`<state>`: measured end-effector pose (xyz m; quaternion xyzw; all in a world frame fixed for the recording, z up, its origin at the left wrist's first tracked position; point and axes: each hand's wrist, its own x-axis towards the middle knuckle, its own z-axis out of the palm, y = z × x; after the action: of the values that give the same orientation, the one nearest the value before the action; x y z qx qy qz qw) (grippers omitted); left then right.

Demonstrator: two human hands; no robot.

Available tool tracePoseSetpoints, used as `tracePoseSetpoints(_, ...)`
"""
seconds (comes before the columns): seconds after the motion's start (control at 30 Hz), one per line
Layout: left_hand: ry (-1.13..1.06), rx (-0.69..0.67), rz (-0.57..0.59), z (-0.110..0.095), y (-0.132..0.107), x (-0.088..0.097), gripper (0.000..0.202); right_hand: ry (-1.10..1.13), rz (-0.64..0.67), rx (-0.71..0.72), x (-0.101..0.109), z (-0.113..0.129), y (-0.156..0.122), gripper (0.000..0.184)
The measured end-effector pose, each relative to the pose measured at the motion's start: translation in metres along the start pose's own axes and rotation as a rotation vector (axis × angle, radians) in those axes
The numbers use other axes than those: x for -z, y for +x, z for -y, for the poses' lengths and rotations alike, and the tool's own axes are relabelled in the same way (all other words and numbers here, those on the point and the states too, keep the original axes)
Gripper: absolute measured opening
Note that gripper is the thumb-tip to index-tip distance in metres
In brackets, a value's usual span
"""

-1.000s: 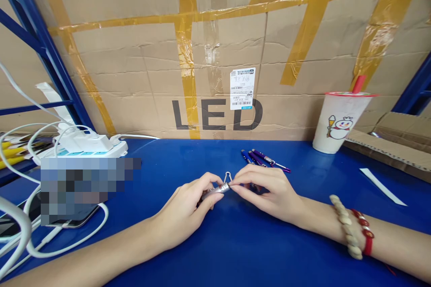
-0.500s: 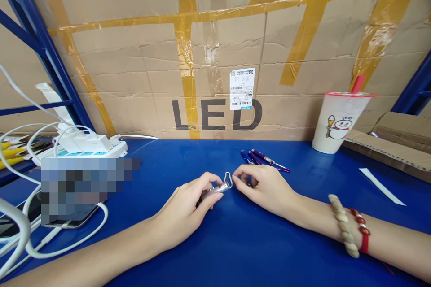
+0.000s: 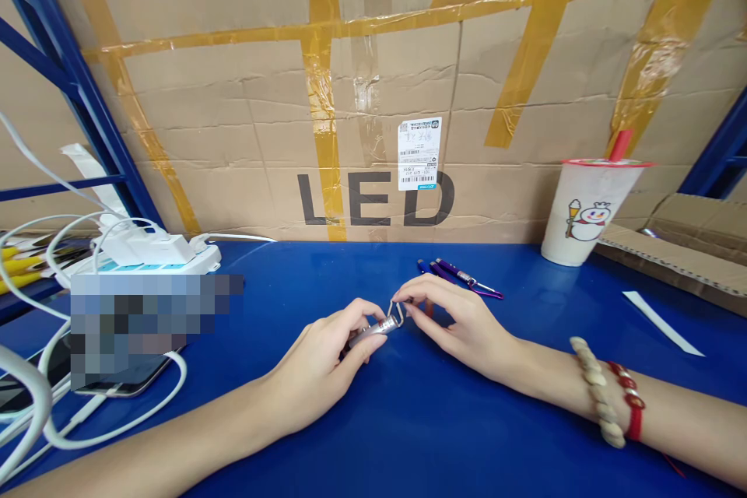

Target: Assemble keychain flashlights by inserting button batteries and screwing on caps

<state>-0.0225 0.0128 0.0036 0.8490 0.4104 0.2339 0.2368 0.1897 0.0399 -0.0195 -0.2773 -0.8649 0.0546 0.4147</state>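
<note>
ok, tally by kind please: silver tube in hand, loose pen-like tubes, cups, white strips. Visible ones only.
Silver tube in the left hand: 1
Pen-like tubes behind the right hand, partly hidden: 3
Cup: 1
White strip: 1
Total: 6

A silver cylinder (image 3: 378, 327) with metal loop (image 3: 401, 317) slants in the left hand (image 3: 327, 350).

Both hands (image 3: 327, 358) (image 3: 464, 319) are at a silver cylinder (image 3: 380, 328).
</note>
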Motion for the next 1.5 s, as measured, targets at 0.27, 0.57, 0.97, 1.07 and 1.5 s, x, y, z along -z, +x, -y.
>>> tracePoseSetpoints(0.27,-0.003,-0.001,0.009,-0.0014,-0.0003,0.0007,0.021,-0.031,0.034,-0.066,-0.0006,0.0010,0.0000,0.020)
tracePoseSetpoints(0.57,-0.008,-0.005,-0.005,0.0021,0.0002,-0.0014,0.022,-0.035,0.035,-0.016,-0.0003,-0.0011,-0.0017,0.021)
tracePoseSetpoints(0.97,-0.013,0.006,0.009,-0.0011,0.0000,0.0005,0.022,-0.021,0.047,-0.054,-0.0005,-0.0006,-0.0013,0.025)
tracePoseSetpoints(1.07,-0.011,0.007,0.006,-0.0013,-0.0002,0.0004,0.022,-0.019,0.029,-0.029,-0.0005,-0.0012,-0.0010,0.023)
tracePoseSetpoints(1.5,-0.005,-0.010,-0.015,0.0039,0.0004,-0.0026,0.021,0.031,0.093,-0.149,-0.0006,0.0053,-0.0005,0.023)
